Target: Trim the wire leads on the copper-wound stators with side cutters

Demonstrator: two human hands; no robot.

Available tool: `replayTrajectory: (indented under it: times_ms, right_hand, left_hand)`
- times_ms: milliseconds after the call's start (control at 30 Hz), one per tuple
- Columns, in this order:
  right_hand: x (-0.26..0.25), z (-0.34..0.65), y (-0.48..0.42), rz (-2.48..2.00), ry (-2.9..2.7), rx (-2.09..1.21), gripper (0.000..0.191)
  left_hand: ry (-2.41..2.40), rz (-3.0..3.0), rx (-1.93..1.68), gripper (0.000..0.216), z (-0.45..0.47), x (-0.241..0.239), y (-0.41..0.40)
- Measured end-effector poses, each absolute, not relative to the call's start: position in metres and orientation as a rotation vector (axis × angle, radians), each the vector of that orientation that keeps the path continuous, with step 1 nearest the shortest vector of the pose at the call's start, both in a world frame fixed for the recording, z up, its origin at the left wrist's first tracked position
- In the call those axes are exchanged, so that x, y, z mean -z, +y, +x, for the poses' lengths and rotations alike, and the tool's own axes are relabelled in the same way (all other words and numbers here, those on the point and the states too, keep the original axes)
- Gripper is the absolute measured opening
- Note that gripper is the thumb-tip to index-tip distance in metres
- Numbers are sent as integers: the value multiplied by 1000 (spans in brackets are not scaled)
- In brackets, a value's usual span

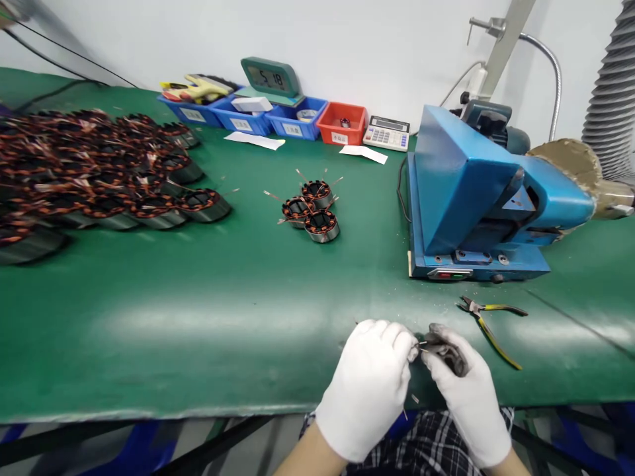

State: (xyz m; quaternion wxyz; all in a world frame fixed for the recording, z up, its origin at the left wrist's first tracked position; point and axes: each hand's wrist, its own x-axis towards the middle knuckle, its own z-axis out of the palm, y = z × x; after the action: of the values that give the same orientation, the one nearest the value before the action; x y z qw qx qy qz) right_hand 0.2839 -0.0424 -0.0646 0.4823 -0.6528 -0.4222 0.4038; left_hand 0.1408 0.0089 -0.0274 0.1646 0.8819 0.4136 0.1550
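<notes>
Nearest, at 6 o'clock: left hand [370, 387], white glove, grip clenched, fingertips pinched at the wire end of a small dark part [443, 350].

Right hand [469, 390], white glove with soiled fingertips, just to 3 o'clock of the left. Its grip is closed around the same part, which sits between both hands above the near edge of the green table [198, 317]. Fingers hide most of the part, so its kind cannot be told.

Item, 4 o'clock of centre: pliers [491, 325], yellow handles, lying flat on the table just beyond the right hand and apart from it.

Item, centre: three wound stators [313, 213], copper coils, clustered and touching, wire leads sticking out.

Item, 3 o'clock: blue machine [471, 192], standing on the table, red and green switches on its near base. Ribbed duct [612, 86] behind it at 2 o'clock.

Item, 9 to 10 o'clock: large heap of stators [94, 175], well apart from the three.

Far row, 12 o'clock, along the wall: blue bins [233, 122], red bin [330, 132], calculator [387, 134]. Digital clock [272, 79] rests on the blue bins, with paper slips [254, 139] lying before them.
</notes>
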Motion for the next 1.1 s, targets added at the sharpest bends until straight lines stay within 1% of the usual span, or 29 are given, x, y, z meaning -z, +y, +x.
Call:
replayTrajectory:
  times_ms: [67, 133, 167, 200, 233, 333, 367, 400, 467, 500, 533, 567, 600, 633, 667, 700, 733, 767, 800, 867, 900, 933, 967, 1000, 1033, 1067, 1100]
  right_hand:
    - [66, 290, -44, -1548, -1353, -781, 24]
    - [65, 293, -42, -1501, -1603, -595, 21]
    - [63, 292, -39, -1518, -1639, -553, 19]
    - [60, 290, -37, -1563, -1604, -610, 16]
    - [56, 287, -33, -1616, -1519, -770, 17]
    - [43, 283, -25, -1658, -1160, -1446, 29]
    - [39, 285, -23, -1623, -1083, -1609, 30]
    - [35, 289, -22, -1591, -1068, -1709, 31]
    - [31, 300, -22, -1614, -1219, -1729, 29]
    - [30, 306, -23, -1663, -1358, -1638, 24]
    - [31, 311, -24, -1706, -1536, -1462, 16]
    - [32, 315, -26, -1715, -1729, -1215, 8]
    - [35, 318, -28, -1679, -1896, -929, 9]
    - [37, 318, -29, -1597, -2010, -667, 15]
    - [40, 317, -30, -1491, -2081, -470, 20]
    - [42, 314, -30, -1412, -2102, -358, 21]
    - [44, 310, -30, -1398, -2070, -357, 19]
    - [44, 305, -29, -1445, -1973, -486, 17]
    - [44, 301, -28, -1517, -1800, -752, 19]
    - [40, 295, -25, -1583, -1309, -1433, 29]
    - [38, 294, -24, -1549, -1075, -1714, 33]
    - [36, 295, -23, -1496, -917, -1906, 35]
    - [33, 297, -22, -1468, -867, -1996, 34]
    - [31, 300, -23, -1496, -930, -1985, 30]
    - [30, 304, -24, -1569, -1068, -1885, 23]
    - [29, 307, -25, -1657, -1239, -1716, 15]
    - [30, 309, -27, -1731, -1444, -1478, 11]
  left_hand:
    - [1158, 2501, -491, 23, 139, 29, 10]
    - [1121, 2495, -539, 21, 137, 30, 11]
    - [1096, 2495, -547, 20, 136, 31, 12]
    - [1066, 2501, -547, 20, 135, 32, 13]
    - [1040, 2512, -542, 20, 134, 32, 14]
    - [993, 2553, -524, 23, 132, 31, 15]
    - [981, 2560, -530, 23, 132, 31, 16]
    - [975, 2559, -542, 23, 132, 31, 16]
    - [962, 2545, -573, 22, 132, 32, 15]
    - [955, 2538, -588, 23, 132, 33, 15]
    - [947, 2531, -599, 23, 131, 34, 15]
    - [945, 2525, -606, 23, 131, 34, 15]
    - [942, 2522, -602, 23, 131, 35, 16]
    - [936, 2523, -590, 22, 131, 36, 16]
    - [932, 2529, -568, 21, 132, 36, 17]
    - [928, 2537, -544, 20, 132, 36, 17]
    - [920, 2548, -518, 20, 132, 36, 18]
    - [910, 2561, -498, 20, 132, 36, 18]
    - [905, 2574, -493, 21, 132, 36, 19]
    - [906, 2591, -519, 21, 132, 35, 18]
    - [909, 2595, -544, 22, 132, 35, 18]
    - [918, 2595, -568, 22, 132, 35, 17]
    - [927, 2592, -588, 23, 132, 36, 17]
    - [929, 2585, -603, 23, 132, 36, 16]
    - [929, 2575, -607, 23, 132, 36, 16]
    - [933, 2563, -605, 24, 132, 36, 16]
    - [932, 2553, -591, 23, 132, 36, 17]
